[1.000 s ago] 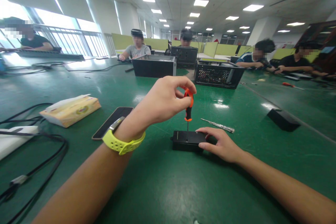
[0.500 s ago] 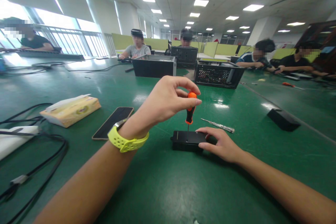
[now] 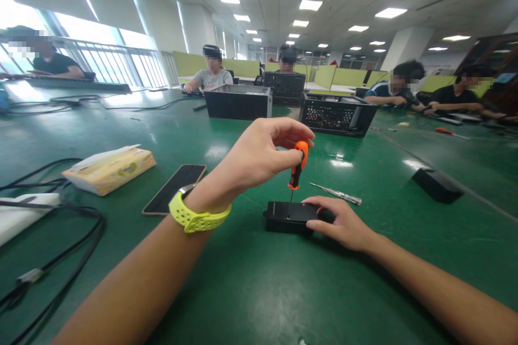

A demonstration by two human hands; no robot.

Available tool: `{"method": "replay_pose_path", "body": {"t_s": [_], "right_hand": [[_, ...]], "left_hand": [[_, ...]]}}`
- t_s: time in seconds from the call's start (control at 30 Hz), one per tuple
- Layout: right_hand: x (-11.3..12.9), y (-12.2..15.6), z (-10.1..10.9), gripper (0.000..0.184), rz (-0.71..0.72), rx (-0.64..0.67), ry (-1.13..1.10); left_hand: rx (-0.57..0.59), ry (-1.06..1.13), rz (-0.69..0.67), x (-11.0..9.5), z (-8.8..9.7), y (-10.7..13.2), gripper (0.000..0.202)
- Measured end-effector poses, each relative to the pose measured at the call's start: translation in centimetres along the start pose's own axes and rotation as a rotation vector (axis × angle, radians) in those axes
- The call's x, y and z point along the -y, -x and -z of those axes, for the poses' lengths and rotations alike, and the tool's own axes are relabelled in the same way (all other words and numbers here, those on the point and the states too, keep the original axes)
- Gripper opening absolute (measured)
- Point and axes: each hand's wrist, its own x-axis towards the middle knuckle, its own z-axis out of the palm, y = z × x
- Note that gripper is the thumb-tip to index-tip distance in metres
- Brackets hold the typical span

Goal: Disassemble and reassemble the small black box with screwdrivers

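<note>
A small flat black box (image 3: 288, 216) lies on the green table (image 3: 259, 291) in front of me. My left hand (image 3: 259, 155), with a yellow band on its wrist, pinches the orange-and-black handle of a small screwdriver (image 3: 297, 170). The tool leans to the right, its thin tip resting on the box's top. My right hand (image 3: 342, 222) lies on the right end of the box, fingers pressed flat against it.
A metal tool (image 3: 335, 193) lies just behind the box. A phone (image 3: 175, 188), a tissue box (image 3: 108, 170) and black cables (image 3: 52, 237) are at left. Black computer cases (image 3: 238, 102) and seated people are at the far edge. A black block (image 3: 436, 184) sits at right.
My left hand shifted slightly right and regripped the handle; the screwdriver went from upright to leaning right. My right hand and the box stayed put.
</note>
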Motion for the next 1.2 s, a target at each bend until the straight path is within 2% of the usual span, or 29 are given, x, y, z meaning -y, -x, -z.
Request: {"method": "replay_pose_path", "body": {"t_s": [0.33,0.53,0.7,0.97,1.2], "right_hand": [[0.23,0.0,0.09,0.039,0.008,0.002,0.011],[0.44,-0.05,0.11,0.039,0.011,0.0,0.002],[0.41,-0.05,0.19,0.038,0.017,-0.007,0.0],[0.44,-0.01,0.17,0.039,0.008,-0.005,-0.012],[0.53,-0.03,0.18,0.038,0.017,-0.006,-0.009]], "left_hand": [[0.006,-0.059,0.039,-0.39,-0.45,0.26,0.022],[-0.031,-0.117,-0.016,-0.23,-0.48,0.28,0.014],[-0.053,-0.124,-0.039,-0.14,-0.22,-0.01,0.023],[-0.055,-0.17,-0.052,-0.56,-0.33,-0.01,0.024],[-0.074,-0.216,-0.054,-0.16,-0.87,0.12,0.022]]}}
